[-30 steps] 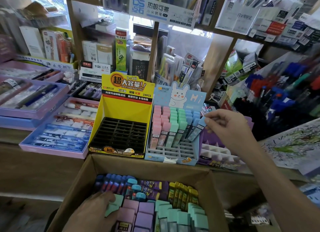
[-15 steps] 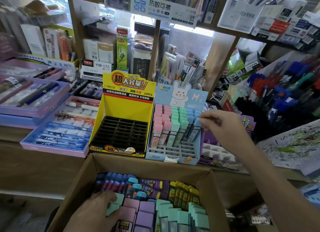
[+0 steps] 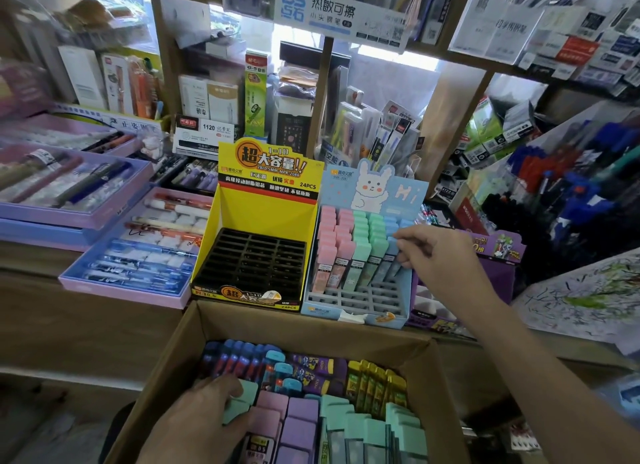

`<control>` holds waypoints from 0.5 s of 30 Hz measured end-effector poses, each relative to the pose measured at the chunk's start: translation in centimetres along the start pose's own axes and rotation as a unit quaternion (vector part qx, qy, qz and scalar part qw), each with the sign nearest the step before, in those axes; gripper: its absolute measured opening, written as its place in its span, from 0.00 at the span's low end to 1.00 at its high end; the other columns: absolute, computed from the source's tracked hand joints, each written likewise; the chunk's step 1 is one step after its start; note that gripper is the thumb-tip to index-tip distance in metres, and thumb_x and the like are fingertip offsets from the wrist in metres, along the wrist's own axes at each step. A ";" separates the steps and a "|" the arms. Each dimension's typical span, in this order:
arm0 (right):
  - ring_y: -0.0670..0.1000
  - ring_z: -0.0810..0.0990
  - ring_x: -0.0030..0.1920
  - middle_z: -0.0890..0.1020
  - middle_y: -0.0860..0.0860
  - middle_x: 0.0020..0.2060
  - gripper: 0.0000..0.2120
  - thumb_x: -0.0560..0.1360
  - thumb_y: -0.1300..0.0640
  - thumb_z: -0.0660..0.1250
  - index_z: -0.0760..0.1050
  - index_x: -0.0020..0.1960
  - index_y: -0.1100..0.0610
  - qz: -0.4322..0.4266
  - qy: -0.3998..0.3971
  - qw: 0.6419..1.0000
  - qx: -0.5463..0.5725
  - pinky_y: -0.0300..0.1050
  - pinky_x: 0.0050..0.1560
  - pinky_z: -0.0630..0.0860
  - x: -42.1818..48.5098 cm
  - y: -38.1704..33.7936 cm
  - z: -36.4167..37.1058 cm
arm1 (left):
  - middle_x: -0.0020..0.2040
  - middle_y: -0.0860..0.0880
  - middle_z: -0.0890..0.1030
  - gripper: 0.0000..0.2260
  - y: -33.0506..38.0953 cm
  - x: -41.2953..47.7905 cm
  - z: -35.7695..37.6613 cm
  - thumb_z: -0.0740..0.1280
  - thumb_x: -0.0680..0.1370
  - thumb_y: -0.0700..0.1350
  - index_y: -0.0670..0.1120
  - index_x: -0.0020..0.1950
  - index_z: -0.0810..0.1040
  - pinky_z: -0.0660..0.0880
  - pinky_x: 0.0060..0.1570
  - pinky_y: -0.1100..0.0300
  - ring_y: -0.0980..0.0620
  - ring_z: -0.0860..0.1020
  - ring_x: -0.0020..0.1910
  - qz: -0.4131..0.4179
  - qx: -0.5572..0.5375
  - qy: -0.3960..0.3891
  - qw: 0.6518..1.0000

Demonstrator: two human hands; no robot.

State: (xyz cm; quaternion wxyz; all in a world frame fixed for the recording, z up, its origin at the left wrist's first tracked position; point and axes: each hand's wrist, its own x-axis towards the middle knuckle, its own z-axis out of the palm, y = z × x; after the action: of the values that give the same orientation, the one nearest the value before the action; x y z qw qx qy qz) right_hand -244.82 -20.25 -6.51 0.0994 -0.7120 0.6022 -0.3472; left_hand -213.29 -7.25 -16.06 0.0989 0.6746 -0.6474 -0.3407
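1. Since a second ago, the blue case [image 3: 390,255] has been swung from a slant to nearly upright and lowered into the right-hand column of the display rack [image 3: 356,304].
2. Its top is pinched by the right hand [image 3: 446,255].
3. A teal case [image 3: 242,399] in the cardboard box [image 3: 311,321] is gripped by the left hand [image 3: 204,418], fingers curled over it.

A single wide-angle camera on the person's head looks forward and down over both arms. It sits close above the cardboard box [image 3: 311,328] under the left hand [image 3: 197,418]. The blue bunny display [image 3: 356,304] at the right hand [image 3: 440,255] is mid-frame, with shelves [image 3: 446,58] beyond it.
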 end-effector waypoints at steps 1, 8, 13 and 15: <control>0.43 0.86 0.39 0.86 0.49 0.39 0.09 0.81 0.62 0.69 0.85 0.58 0.58 0.000 -0.003 1.000 -0.009 0.49 0.48 0.86 0.0 -0.1 -0.1 | 0.65 0.58 0.74 0.15 0.1 0.0 0.0 0.70 0.76 0.58 0.60 0.61 0.72 0.70 0.69 0.60 0.59 0.73 0.63 -0.007 0.004 0.005 1.000; 0.41 0.82 0.39 0.82 0.47 0.39 0.13 0.80 0.61 0.70 0.81 0.64 0.56 -0.032 0.072 0.996 -0.037 0.35 0.44 0.81 -2.8 -2.6 -0.9 | 0.61 0.59 0.76 0.15 -0.3 -0.4 0.3 0.71 0.75 0.57 0.60 0.60 0.74 0.74 0.64 0.56 0.57 0.75 0.60 -0.038 0.012 0.034 0.999; 0.46 0.85 0.40 0.85 0.44 0.40 0.08 0.79 0.59 0.71 0.82 0.54 0.48 0.021 0.008 0.995 0.101 0.45 0.43 0.84 -7.5 -4.6 0.9 | 0.60 0.58 0.76 0.18 -1.1 -0.9 0.0 0.71 0.75 0.53 0.59 0.64 0.74 0.75 0.63 0.54 0.56 0.75 0.60 -0.037 0.016 0.032 0.999; 0.45 0.85 0.40 0.85 0.46 0.40 0.09 0.79 0.59 0.71 0.83 0.57 0.50 0.045 -0.050 0.991 0.117 0.48 0.43 0.84 -9.4 -4.8 2.1 | 0.58 0.60 0.75 0.19 -1.7 -1.4 0.0 0.72 0.75 0.52 0.59 0.64 0.72 0.74 0.58 0.58 0.58 0.75 0.57 -0.027 0.010 0.020 0.999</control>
State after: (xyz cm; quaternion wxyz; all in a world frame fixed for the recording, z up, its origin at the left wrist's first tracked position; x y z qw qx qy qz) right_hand -240.11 -10.92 -8.87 0.2280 -0.6842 0.5829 -0.3743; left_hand -211.81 -5.72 -16.58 0.0956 0.6998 -0.6300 -0.3227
